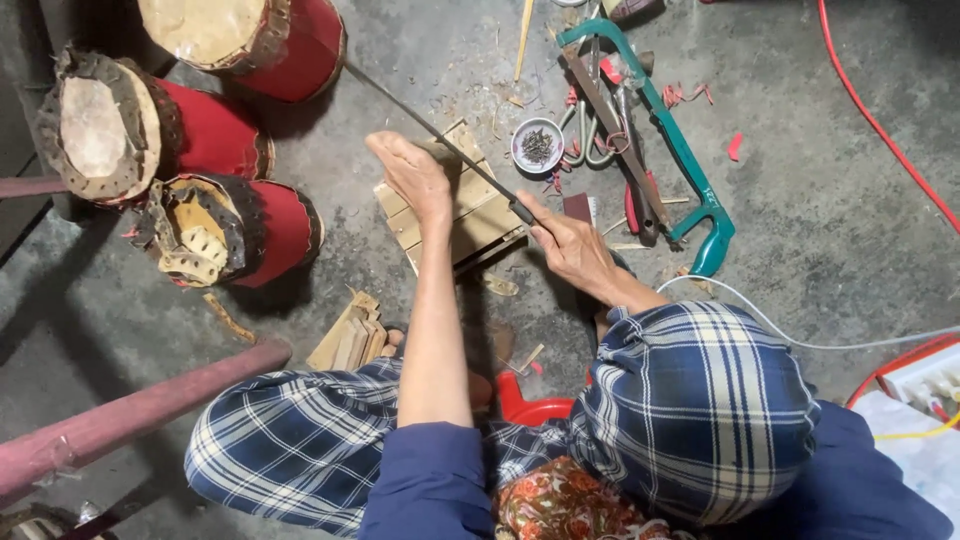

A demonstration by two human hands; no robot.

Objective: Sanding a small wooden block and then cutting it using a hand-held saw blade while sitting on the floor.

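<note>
My left hand (413, 175) presses flat on a small wooden block of slats (470, 215) on the concrete floor. My right hand (568, 243) grips the dark handle of a long thin metal file or rod (425, 125) that slants up-left across the block toward the red drums. I sit with checked-cloth knees on either side of the block.
Three red drums with hide heads (215, 225) lie at the left. A green hacksaw (690, 170), scissors (590, 135), a small bowl of nails (537, 146) and wood scraps (350, 340) surround the block. A red cable (880, 125), a white cable (790, 335) and a maroon pipe (130, 410) lie nearby.
</note>
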